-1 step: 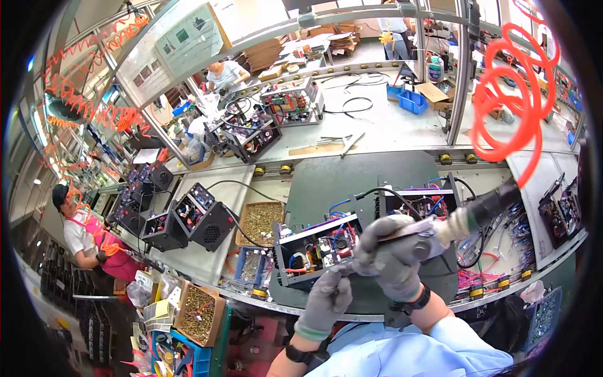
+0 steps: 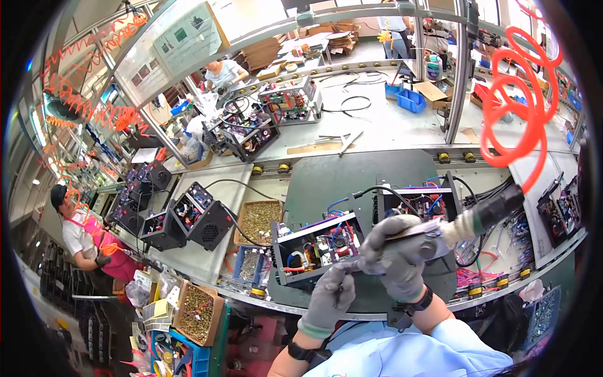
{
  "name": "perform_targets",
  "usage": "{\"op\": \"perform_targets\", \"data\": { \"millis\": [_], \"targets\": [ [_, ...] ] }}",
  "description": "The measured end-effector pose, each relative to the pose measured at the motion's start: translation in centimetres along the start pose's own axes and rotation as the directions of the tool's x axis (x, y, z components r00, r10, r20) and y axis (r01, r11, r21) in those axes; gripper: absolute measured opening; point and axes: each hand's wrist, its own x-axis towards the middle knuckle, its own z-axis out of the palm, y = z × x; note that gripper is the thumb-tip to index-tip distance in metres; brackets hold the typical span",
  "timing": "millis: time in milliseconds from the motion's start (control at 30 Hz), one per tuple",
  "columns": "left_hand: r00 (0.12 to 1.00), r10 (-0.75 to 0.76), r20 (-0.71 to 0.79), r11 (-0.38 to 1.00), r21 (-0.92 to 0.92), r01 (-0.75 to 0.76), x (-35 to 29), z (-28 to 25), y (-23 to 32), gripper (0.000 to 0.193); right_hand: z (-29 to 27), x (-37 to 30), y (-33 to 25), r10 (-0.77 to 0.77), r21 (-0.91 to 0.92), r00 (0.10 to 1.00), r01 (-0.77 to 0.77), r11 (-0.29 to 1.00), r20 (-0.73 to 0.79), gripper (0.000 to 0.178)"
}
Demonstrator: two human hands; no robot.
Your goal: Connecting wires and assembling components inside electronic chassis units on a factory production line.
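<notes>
My right hand [image 2: 399, 264], in a grey glove, is wrapped round a pneumatic screwdriver [image 2: 430, 242] whose tip points left. An orange coiled air hose [image 2: 512, 125] rises from the tool's black rear end. My left hand [image 2: 330, 295], also gloved, is closed with thumb and fingers pinched at the tool's tip; whatever is between them is too small to make out. Just beyond the hands is an open electronic unit [image 2: 320, 242] with circuit boards and wires, standing on a dark green board [image 2: 314, 173]. A second open unit [image 2: 418, 204] stands to its right, partly behind the right hand.
Left of the board sit a cardboard box of brass-coloured screws [image 2: 260, 220] and a blue bin of small parts [image 2: 249, 264]. Another screw box [image 2: 198, 317] is at the near left. Black units [image 2: 204, 217] line the left side, where a co-worker [image 2: 94, 242] stands. Loose wires [image 2: 480, 276] lie at right.
Both hands have shifted very slightly to the right, still together at the tool's tip. The tool's rear end and hanging hose have swung a little to the right.
</notes>
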Motion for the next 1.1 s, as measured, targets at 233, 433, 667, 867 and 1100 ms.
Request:
{"op": "perform_targets", "data": {
  "millis": [233, 433, 667, 867, 1100],
  "targets": [
    [0.97, 0.084, -0.227, 0.986, 0.159, -0.048, 1.6, 0.6, -2.4, 0.026, -0.8, -2.3, -1.9, -0.263, -0.262, 0.93, 0.195, 0.945, -0.257, 0.054],
    [0.981, 0.028, -0.192, 1.0, -0.003, -0.029, 0.5, -0.6, -3.2, 0.033, -0.8, -3.1, -0.9, -0.192, -0.255, 0.94, 0.12, 0.96, -0.283, 0.056],
    [0.969, 0.025, -0.244, 1.0, 0.015, -0.022, 0.8, -0.8, -3.1, 0.037, -1.4, -3.0, -0.5, -0.15, -0.204, 0.981, 0.123, 0.971, -0.122, 0.054],
    [0.971, 0.038, -0.234, 0.999, 0.016, -0.035, 1.1, -1.1, -3.3, 0.041, -0.9, -2.7, -1.3, -0.205, -0.204, 0.973, 0.18, 0.962, -0.106, 0.057],
    [0.996, 0.008, -0.09, 0.998, -0.061, -0.014, 1.3, -1.5, -3.0, 0.041, -1.2, -2.4, -0.2, -0.223, -0.26, 0.964, 0.179, 0.949, -0.148, 0.055]
  ]
}}
